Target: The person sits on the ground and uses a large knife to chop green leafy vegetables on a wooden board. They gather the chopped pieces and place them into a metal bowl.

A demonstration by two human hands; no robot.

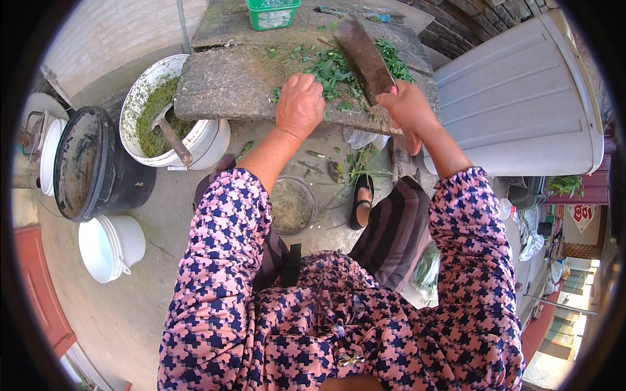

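My right hand (409, 108) is closed around the handle of a broad, dark-bladed cleaver (366, 62). The blade is slightly blurred and tilts up and to the left over a heap of chopped green leaves (334, 70). These leaves lie on a worn wooden board (228, 81). At the board's near edge, left of the leaves, my left hand (300, 104) is curled into a fist. Whatever its fingers hold, if anything, is hidden. A few leaf bits lie beside it.
A white bucket (212, 140) of green mash holds a hooked-head tool (175, 138). Left of it stand a black bucket (127, 186) and a small white bucket (127, 244). A green basket (272, 18) sits at the board's far edge. A large pale bin (515, 98) stands right.
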